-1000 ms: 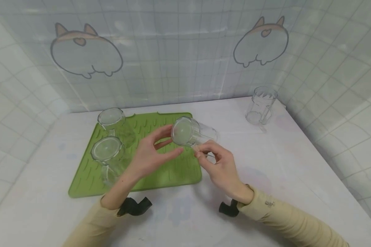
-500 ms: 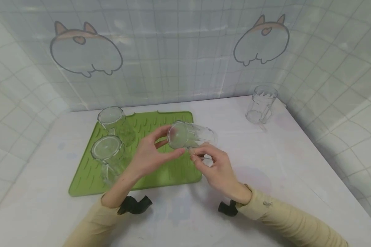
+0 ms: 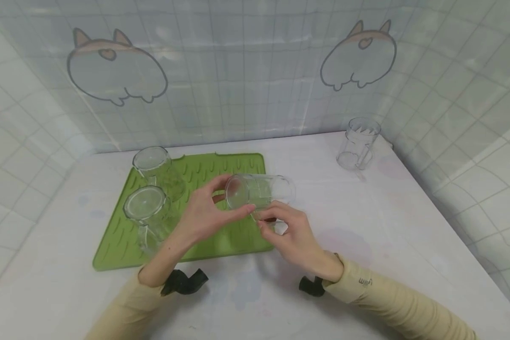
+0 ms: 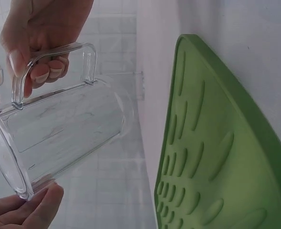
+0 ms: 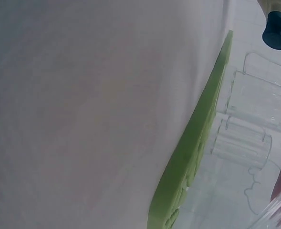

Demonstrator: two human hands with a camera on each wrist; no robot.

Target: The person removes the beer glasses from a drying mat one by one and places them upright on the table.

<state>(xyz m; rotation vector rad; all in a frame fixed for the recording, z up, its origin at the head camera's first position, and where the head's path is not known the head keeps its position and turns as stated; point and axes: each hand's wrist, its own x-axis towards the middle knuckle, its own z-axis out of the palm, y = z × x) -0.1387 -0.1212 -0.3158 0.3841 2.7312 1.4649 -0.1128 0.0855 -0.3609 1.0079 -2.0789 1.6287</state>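
Observation:
A clear glass mug [image 3: 261, 191] is held tilted on its side above the right part of the green drying mat [image 3: 221, 241], its closed base toward the left. My right hand [image 3: 295, 231] grips its handle [image 4: 61, 50], fingers curled through the loop in the left wrist view. My left hand [image 3: 208, 208] holds the base end, thumb on the near side and fingers on the far side. Two more glass mugs, a rear one [image 3: 152, 160] and a front one [image 3: 145, 203], stand upside down on the mat's left side.
Another glass mug [image 3: 359, 144] stands mouth up at the back right of the white table [image 3: 391, 226]. Tiled walls close off the back and both sides. In the right wrist view, the mat's edge [image 5: 192, 138] rises slightly above the tabletop.
The held mug has swung nearer to level and moved a little left and toward me. The left thumb and fingers have closed on its base end; the right hand keeps the handle.

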